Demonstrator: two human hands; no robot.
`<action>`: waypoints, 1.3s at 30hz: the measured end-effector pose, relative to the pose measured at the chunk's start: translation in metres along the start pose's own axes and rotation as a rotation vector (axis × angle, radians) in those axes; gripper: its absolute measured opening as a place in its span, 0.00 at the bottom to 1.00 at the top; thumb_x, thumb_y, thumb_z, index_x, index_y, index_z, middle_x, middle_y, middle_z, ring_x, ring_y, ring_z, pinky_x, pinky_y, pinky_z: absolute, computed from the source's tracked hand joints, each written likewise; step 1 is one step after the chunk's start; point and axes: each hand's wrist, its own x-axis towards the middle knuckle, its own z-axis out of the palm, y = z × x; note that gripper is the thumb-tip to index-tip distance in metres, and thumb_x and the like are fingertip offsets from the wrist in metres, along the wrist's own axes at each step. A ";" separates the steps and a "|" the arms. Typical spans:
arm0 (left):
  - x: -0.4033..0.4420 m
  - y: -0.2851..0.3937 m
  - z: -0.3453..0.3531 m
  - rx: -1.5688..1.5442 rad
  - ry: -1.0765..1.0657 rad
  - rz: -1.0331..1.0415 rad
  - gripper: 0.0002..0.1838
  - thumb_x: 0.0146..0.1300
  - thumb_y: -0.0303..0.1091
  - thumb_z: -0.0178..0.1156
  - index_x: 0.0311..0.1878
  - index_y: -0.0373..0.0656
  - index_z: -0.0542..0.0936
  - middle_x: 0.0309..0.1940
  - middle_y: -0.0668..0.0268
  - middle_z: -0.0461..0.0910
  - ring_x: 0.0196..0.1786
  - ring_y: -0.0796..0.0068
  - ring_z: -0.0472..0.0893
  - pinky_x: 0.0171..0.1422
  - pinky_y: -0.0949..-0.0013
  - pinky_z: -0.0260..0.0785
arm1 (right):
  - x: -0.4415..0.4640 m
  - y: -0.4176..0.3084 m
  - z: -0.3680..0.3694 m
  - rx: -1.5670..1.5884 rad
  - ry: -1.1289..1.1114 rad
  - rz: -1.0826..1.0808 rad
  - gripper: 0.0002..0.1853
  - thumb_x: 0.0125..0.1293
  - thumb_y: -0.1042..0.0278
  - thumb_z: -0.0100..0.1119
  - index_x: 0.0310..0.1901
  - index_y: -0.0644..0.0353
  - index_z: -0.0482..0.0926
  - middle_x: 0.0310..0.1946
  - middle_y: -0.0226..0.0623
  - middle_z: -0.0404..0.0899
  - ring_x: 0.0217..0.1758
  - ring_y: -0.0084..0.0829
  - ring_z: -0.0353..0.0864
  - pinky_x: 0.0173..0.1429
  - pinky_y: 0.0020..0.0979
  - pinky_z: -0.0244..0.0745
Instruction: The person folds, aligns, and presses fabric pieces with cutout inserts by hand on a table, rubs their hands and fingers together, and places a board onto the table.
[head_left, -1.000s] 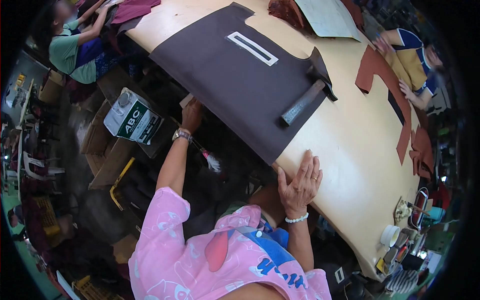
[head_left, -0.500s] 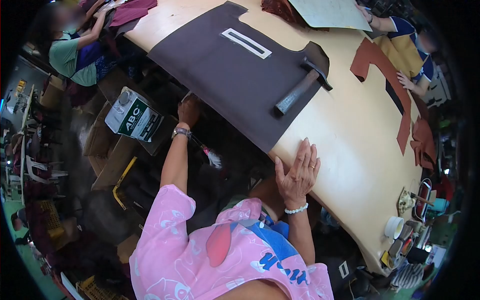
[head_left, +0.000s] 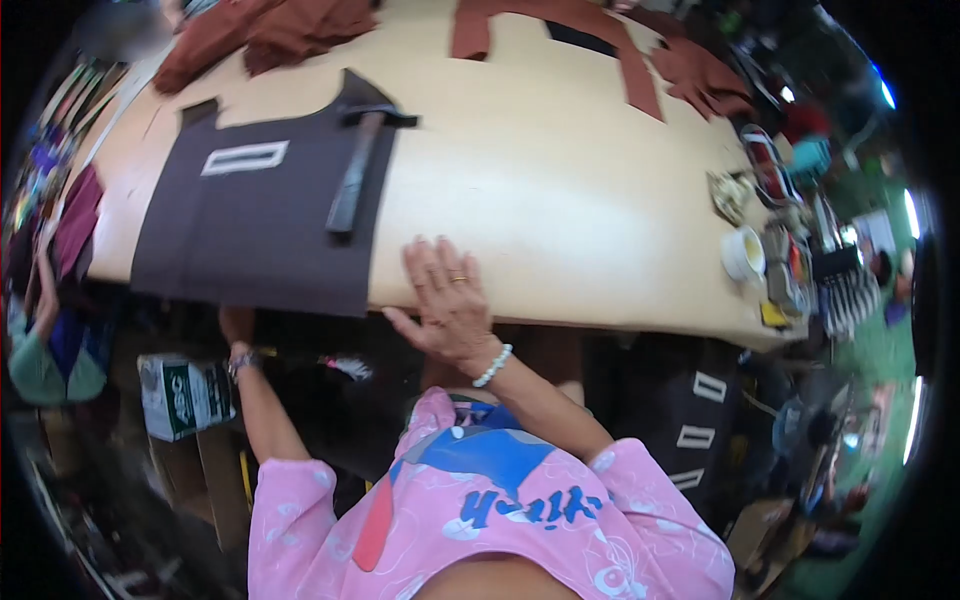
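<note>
A dark brown panel, which looks like leather or fabric, lies flat along the table's near edge. Near its top is a slot with a white rectangular border. Resting on the panel's right side is a hammer, head away from me. My right hand lies flat on the tabletop beside the panel's lower right corner, fingers stretched out and holding nothing. Below the panel's front edge, my left hand reaches under the table; its fingers are hidden.
Reddish-brown pieces lie along the far side of the table. A white tub and small tools crowd the right end. An ABC-labelled can stands below at left. A co-worker's arm shows at far left.
My view has swung, so the table now runs straight across in front of me. The hammer still rests on the panel. My right hand stays flat on the table, my left below its edge.
</note>
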 end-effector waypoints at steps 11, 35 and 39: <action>-0.012 0.148 -0.276 -1.073 0.672 -0.772 0.28 0.69 0.36 0.41 0.67 0.29 0.50 0.69 0.48 0.49 0.70 0.57 0.52 0.72 0.62 0.42 | -0.030 0.043 -0.060 0.659 0.319 0.291 0.34 0.57 0.72 0.51 0.66 0.68 0.52 0.61 0.54 0.60 0.64 0.50 0.60 0.68 0.44 0.51; 0.140 0.477 -0.439 -2.001 -0.446 0.525 0.40 0.65 0.57 0.33 0.70 0.37 0.38 0.71 0.51 0.35 0.73 0.60 0.37 0.74 0.62 0.29 | -0.048 0.367 -0.232 -0.309 0.300 0.742 0.42 0.52 0.64 0.54 0.67 0.64 0.47 0.64 0.49 0.57 0.66 0.55 0.55 0.65 0.63 0.46; 0.154 0.494 -0.428 -1.731 -0.270 0.491 0.38 0.61 0.45 0.55 0.66 0.30 0.52 0.67 0.45 0.52 0.71 0.53 0.51 0.73 0.61 0.43 | -0.014 0.451 -0.253 -0.204 0.046 1.053 0.56 0.47 0.59 0.65 0.69 0.63 0.34 0.56 0.51 0.68 0.58 0.50 0.68 0.62 0.49 0.60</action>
